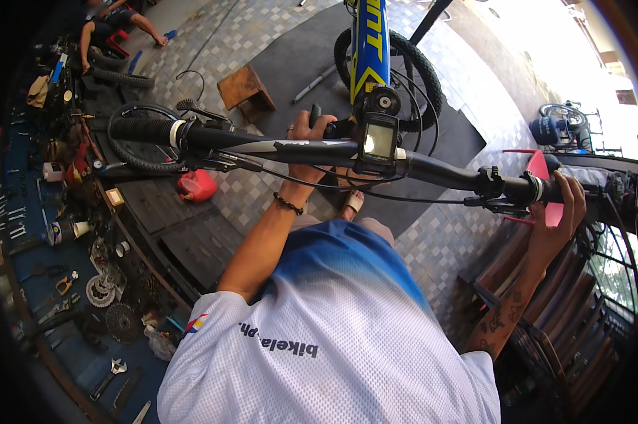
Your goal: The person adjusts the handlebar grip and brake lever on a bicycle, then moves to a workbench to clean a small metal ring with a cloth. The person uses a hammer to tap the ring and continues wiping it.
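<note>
While the right grip (560,208), three o'clock, wrapped the handlebar (312,149), slackening risked its swinging; what the left grip (307,129) held was unclear.

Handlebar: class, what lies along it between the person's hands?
The head view shows a screened device on the handlebar, then black clamps nearer the right hand, with cables alongside.

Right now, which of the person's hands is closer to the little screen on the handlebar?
The left hand. It is just left of the screen; the right hand is farther off, at the handlebar's right end.
</note>
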`<state>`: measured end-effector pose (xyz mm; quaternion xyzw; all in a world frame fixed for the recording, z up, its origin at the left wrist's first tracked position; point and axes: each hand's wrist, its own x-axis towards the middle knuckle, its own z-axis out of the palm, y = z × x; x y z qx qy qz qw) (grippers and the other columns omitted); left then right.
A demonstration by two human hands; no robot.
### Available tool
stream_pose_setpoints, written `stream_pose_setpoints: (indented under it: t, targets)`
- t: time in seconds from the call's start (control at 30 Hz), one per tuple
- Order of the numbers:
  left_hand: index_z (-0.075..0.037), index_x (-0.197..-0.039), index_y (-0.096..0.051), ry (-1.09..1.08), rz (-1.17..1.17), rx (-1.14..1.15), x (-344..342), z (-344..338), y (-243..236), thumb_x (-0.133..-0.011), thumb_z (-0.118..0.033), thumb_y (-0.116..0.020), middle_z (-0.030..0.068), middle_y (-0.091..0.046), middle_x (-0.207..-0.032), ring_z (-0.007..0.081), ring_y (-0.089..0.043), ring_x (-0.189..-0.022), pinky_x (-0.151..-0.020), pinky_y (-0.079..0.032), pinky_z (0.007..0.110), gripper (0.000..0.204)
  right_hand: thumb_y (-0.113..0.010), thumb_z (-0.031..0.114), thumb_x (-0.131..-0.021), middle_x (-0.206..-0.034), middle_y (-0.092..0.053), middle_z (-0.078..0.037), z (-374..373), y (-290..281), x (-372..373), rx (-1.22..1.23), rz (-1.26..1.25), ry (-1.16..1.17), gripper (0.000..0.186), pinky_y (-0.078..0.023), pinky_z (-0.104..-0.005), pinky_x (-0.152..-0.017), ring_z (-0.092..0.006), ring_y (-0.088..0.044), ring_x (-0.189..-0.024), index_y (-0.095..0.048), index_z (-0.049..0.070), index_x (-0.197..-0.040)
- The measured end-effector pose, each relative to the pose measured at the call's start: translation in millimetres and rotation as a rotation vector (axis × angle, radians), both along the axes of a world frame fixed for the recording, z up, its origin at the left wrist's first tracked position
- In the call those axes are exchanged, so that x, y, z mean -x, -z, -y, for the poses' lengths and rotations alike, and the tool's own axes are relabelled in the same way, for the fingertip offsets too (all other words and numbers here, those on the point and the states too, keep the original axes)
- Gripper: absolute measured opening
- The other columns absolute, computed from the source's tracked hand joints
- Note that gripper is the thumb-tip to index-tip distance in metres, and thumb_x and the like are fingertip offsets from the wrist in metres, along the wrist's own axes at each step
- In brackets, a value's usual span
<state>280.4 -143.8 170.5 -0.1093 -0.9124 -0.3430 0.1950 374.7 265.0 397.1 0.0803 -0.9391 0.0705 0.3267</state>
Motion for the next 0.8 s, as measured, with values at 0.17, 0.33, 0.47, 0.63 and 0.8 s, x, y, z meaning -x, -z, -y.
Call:
stream_pose_setpoints:
  t: [0.17,0.33,0.47,0.63,0.8]
  targets:
    - [-0.013,-0.135,-0.065,-0.019,0.013,-0.099,-21.6,16.8,-9.0,-0.087,-0.030,-0.077,0.0165,-0.056,-0.105,0.0348,-0.062,-0.089,-0.080,-0.051,0.048,0.052,-0.079,0.051,-0.087,-0.139,-0.065,-0.010,3.2,-4.0,4.3,-0.043,-0.010,-0.002,0.066,-0.037,-0.0507,-0.120,-0.0327,-0.053,-0.138,-0.068,0.008,-0.136]
    - [-0.004,-0.141,-0.058,-0.070,0.210,-0.256,-65.1,66.3,34.2,-0.098,-0.011,-0.067,0.0150,-0.056,-0.100,0.0282,-0.060,-0.088,-0.083,-0.050,0.042,0.045,-0.064,0.065,-0.096,-0.143,-0.062,-0.016,2.7,-8.1,12.0,-0.068,-0.002,-0.004,0.077,-0.034,-0.0542,-0.122,-0.0359,-0.051,-0.142,-0.063,0.001,-0.140]
    - [-0.005,-0.154,-0.042,-0.158,0.635,-0.096,-110.1,107.8,44.1,-0.101,-0.005,-0.057,0.0200,-0.068,-0.119,0.0301,-0.066,-0.112,-0.095,-0.051,0.041,0.055,-0.048,0.066,-0.104,-0.147,-0.056,-0.025,-16.4,-10.9,2.0,0.091,-0.129,0.019,0.084,-0.035,-0.0535,-0.122,-0.0371,-0.052,-0.141,-0.051,-0.008,-0.143]
    - [-0.004,-0.125,-0.072,0.173,1.215,-0.066,-123.7,141.6,-112.7,-0.093,-0.007,-0.067,0.0167,-0.076,-0.098,0.0267,-0.076,-0.090,-0.083,-0.057,0.037,0.032,-0.043,0.053,-0.111,-0.136,-0.064,-0.020,-66.8,37.5,-30.2,0.668,-0.271,0.261,0.070,-0.046,-0.0460,-0.113,-0.0301,-0.062,-0.127,-0.047,-0.006,-0.149]
    - [0.003,-0.117,-0.049,0.175,0.739,-0.759,-96.9,113.3,-272.9,-0.080,0.004,-0.086,0.0229,-0.076,-0.086,0.0244,-0.077,-0.074,-0.067,-0.063,0.032,0.052,-0.055,0.026,-0.110,-0.118,-0.068,-0.012,-94.2,129.3,-12.6,1.316,0.292,0.287,0.040,-0.057,-0.0303,-0.085,-0.0199,-0.070,-0.097,-0.056,-0.001,-0.139]
